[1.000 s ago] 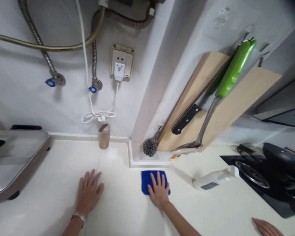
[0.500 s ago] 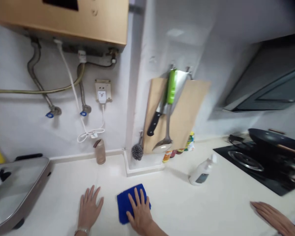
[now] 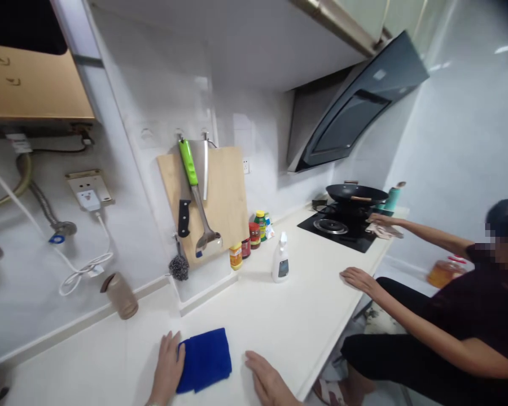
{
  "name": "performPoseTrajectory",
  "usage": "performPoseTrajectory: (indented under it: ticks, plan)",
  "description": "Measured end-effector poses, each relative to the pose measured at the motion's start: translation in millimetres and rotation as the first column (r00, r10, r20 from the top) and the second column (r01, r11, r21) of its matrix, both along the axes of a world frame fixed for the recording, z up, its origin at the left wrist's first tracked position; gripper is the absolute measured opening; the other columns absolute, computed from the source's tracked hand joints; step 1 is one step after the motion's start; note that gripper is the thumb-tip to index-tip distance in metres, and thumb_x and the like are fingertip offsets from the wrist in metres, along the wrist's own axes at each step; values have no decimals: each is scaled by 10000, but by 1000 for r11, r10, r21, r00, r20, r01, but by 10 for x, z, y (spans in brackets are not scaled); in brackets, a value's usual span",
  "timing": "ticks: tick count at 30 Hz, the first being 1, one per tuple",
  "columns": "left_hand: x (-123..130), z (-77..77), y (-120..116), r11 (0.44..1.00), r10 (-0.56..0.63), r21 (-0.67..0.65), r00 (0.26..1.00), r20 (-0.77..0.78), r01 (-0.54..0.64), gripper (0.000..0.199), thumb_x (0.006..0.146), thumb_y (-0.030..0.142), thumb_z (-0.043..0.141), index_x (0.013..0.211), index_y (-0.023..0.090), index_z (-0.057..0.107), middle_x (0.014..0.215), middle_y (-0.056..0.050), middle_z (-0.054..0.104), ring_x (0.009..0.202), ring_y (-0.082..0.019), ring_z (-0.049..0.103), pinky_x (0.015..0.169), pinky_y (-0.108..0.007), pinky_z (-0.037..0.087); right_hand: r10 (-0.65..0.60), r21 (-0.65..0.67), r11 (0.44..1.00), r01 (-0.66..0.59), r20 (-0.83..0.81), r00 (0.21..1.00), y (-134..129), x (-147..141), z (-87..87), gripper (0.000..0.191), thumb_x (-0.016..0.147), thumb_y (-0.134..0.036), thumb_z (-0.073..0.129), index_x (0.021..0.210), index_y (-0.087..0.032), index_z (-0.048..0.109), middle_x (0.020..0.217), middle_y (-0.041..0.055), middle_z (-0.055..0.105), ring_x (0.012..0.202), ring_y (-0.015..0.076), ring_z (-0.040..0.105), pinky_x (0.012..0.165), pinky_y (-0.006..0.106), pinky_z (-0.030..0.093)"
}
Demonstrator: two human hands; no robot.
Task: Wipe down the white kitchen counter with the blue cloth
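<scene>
A folded blue cloth (image 3: 206, 359) lies flat on the white countertop. At its left edge rests my left hand (image 3: 166, 366), fingers stretched out and the thumb touching the cloth's border. To the right of the cloth, apart from it, my right hand (image 3: 270, 379) hovers over or lies on the counter with its fingers extended and nothing in it. A white spray bottle (image 3: 281, 262) stands upright farther back, beyond my right hand.
A crouching person on the right has one hand on the counter edge (image 3: 358, 279) and the other holding a cloth (image 3: 383, 230) by the black stove (image 3: 338, 225). A wok (image 3: 355, 193), condiment jars (image 3: 254, 234), a hanging cutting board (image 3: 226, 203) and a brown bottle (image 3: 121, 296) stand around.
The view has swung right, bringing the stove and the other person into sight. My right hand has come off the blue cloth to its right, and my left hand now touches its left edge.
</scene>
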State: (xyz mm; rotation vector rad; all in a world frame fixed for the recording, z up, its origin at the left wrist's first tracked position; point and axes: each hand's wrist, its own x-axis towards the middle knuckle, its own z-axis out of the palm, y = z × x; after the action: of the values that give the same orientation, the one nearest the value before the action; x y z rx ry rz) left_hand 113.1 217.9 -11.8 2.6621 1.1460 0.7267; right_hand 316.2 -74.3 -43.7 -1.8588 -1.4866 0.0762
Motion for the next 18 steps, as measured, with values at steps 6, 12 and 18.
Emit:
performPoseTrajectory:
  ticks: [6,12,18]
  plan:
    - [451,-8,-710,969,-243,4,961,-135,245,543,975,395,286,1465,246,467,1555,-88,427,1476,-269,308,1202,-522,296,91,2,996,-91,36,995,-42,13,3,468,929,-178,307,1328,-165,552,1458,148,512,1369,179,458,1135,355,410]
    - [649,62,-896,993,-112,3,934,-338,120,584,942,406,342,1462,170,464,1530,-201,421,1442,-381,345,1190,-641,174,67,-15,998,-67,21,998,-50,-4,29,487,900,-163,360,1345,-215,551,1462,104,518,1348,187,485,1119,363,429]
    - [993,-125,-1152,993,117,58,941,-319,-104,675,894,441,449,1469,88,431,1554,-288,314,1442,-508,247,1112,-746,173,54,55,997,-57,62,997,-49,45,-225,478,925,-169,376,1367,-247,544,1459,89,523,1347,188,487,1121,347,427]
